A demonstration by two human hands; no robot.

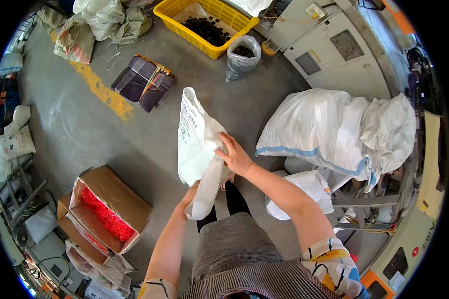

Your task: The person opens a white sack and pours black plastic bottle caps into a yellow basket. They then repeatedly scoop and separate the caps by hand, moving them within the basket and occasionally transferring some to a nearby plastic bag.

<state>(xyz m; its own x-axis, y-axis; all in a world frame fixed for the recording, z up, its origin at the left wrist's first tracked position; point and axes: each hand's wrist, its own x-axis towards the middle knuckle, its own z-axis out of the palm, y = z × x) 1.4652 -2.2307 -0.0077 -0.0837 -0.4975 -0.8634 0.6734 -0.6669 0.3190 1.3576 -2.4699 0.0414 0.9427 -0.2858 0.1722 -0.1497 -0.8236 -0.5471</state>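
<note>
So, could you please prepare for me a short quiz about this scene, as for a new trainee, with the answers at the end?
1. What do the left hand and the right hand both hold?

2. True or false: the open brown cardboard box at the lower left contains black pieces.

3. Which thing stands right beside the yellow rectangular plastic basket?
a) the cardboard box
b) the translucent plastic bag with dark contents
c) the dark tied bundle

Key:
1. A white printed sack.
2. False; it contains red stringy material.
3. b
</note>
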